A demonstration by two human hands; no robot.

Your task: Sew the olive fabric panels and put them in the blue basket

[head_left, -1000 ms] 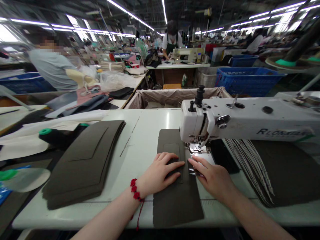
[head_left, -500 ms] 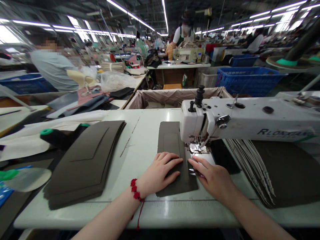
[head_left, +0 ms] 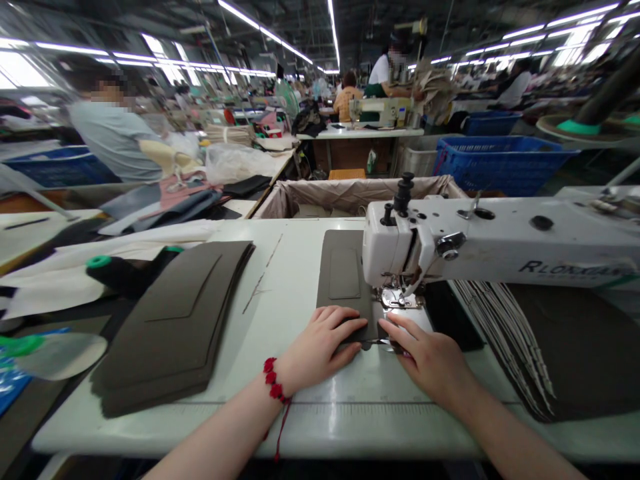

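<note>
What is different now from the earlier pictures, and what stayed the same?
The dark brown panel slid away from the person, past the presser foot, so its near edge now lies under the hands. The left hand rests flat on it and the right hand stays beside small metal snips, neither letting go. The stacked panels stayed put.

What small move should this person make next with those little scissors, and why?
Probably close the small snips in the right hand at the near end of the dark panel: their tips sit right at that edge, and the left hand is pressing the panel flat on the sewing machine table.
</note>
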